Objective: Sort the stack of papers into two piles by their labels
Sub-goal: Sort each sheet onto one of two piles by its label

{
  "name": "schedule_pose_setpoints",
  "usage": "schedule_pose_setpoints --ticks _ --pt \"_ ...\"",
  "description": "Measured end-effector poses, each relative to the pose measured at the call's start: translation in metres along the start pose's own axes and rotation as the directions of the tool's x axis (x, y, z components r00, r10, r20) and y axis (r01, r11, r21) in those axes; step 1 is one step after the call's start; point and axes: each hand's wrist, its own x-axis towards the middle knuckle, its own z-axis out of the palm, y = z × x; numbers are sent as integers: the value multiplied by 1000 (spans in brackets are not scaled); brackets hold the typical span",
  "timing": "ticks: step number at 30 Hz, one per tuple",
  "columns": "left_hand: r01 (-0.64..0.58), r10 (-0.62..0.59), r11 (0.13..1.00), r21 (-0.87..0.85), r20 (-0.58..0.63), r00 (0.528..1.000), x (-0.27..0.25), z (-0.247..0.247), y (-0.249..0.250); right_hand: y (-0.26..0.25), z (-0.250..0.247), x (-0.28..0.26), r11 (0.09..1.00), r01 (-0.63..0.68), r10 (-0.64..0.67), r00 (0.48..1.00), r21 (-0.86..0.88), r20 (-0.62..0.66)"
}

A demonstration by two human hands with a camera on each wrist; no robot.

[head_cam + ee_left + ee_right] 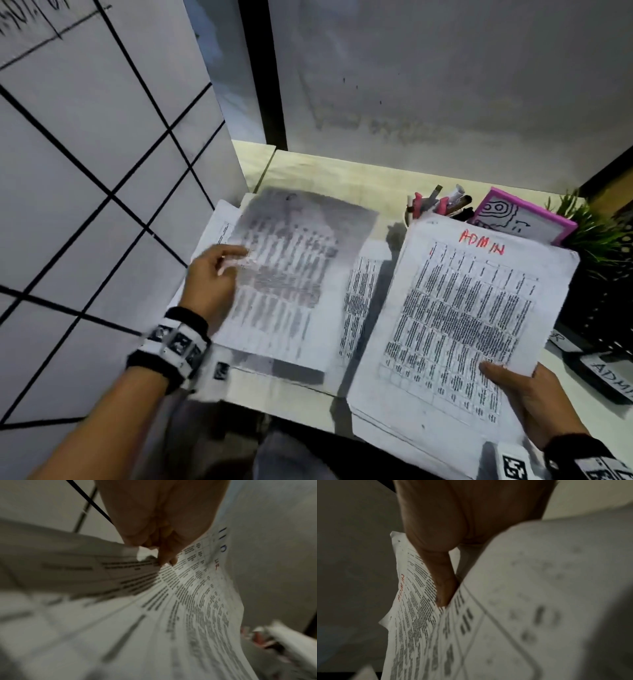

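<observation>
Head view: one blurred sheet [284, 274] is pinched by left hand [210, 277] fingers, the ADMIN stack [455, 318] is gripped under the right hand [527, 401] thumb; misfiling is risked if the label beyond the fingertips goes unread.

Motion-blurred sheet [291, 267] label unreadable, desk label [613, 378] cut off at edge
</observation>
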Motion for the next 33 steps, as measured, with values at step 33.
schedule_pose_setpoints --ticks 33 --pt "-79 43 993 93 338 940 -53 133 22 -4 22 -5 997 78 -74 991 -30 112"
